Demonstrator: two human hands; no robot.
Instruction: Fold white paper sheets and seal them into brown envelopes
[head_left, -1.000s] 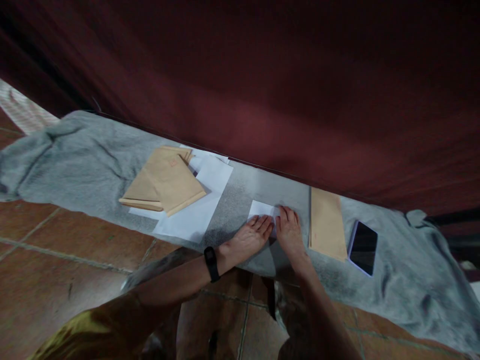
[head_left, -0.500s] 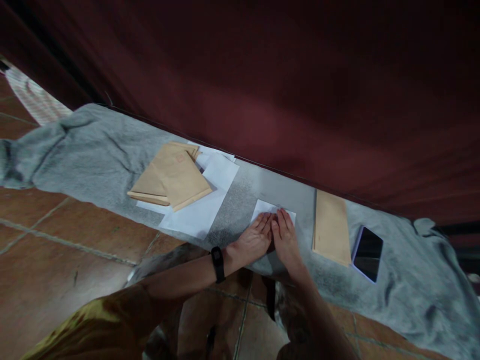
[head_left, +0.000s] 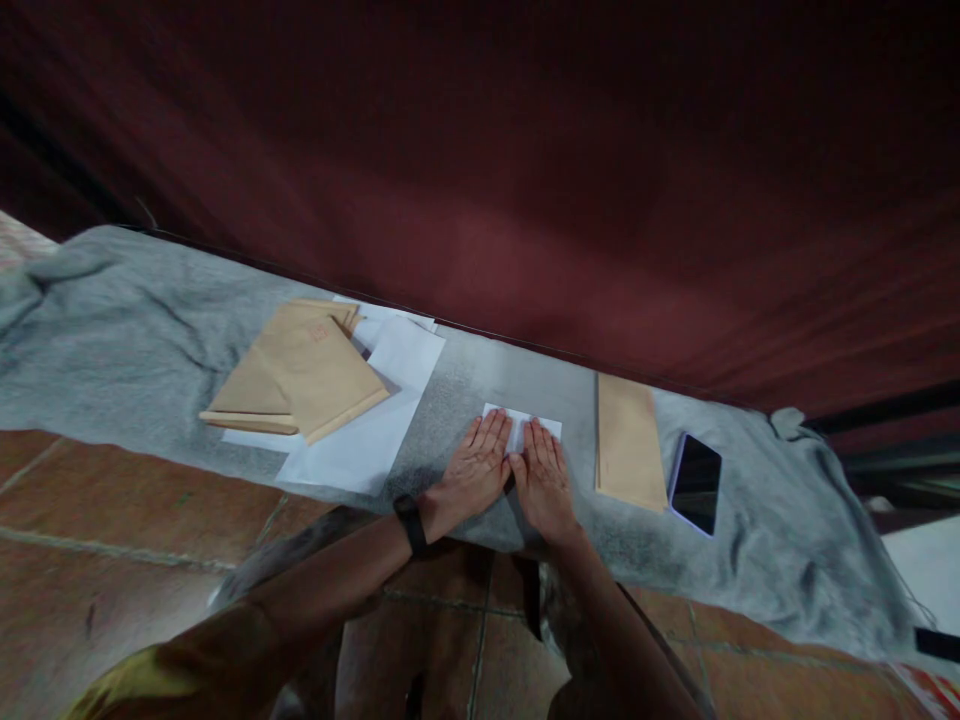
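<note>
A small piece of white paper point(head_left: 517, 428), which looks folded, lies on the grey cloth point(head_left: 480, 375) in front of me. My left hand point(head_left: 478, 465) rests flat on its left part, fingers stretched out and pointing away from me. On the right part lies my right hand point(head_left: 544, 480), also flat with straight fingers. The thumbs almost meet near the paper's middle. Both palms cover most of the sheet, so only its far edge and a strip between the hands show.
Left of my hands, brown envelopes point(head_left: 300, 365) lie overlapping on larger white sheets point(head_left: 375, 440). To the right are another brown envelope point(head_left: 628, 440) and a phone point(head_left: 696, 483) with a purple edge. A dark red curtain point(head_left: 480, 240) hangs behind the cloth; tiled floor point(head_left: 112, 570) lies below.
My hands were close together with fingers bunched near the paper's middle; now they have spread apart and flattened onto it. The whole view has shifted, so things appear farther left.
</note>
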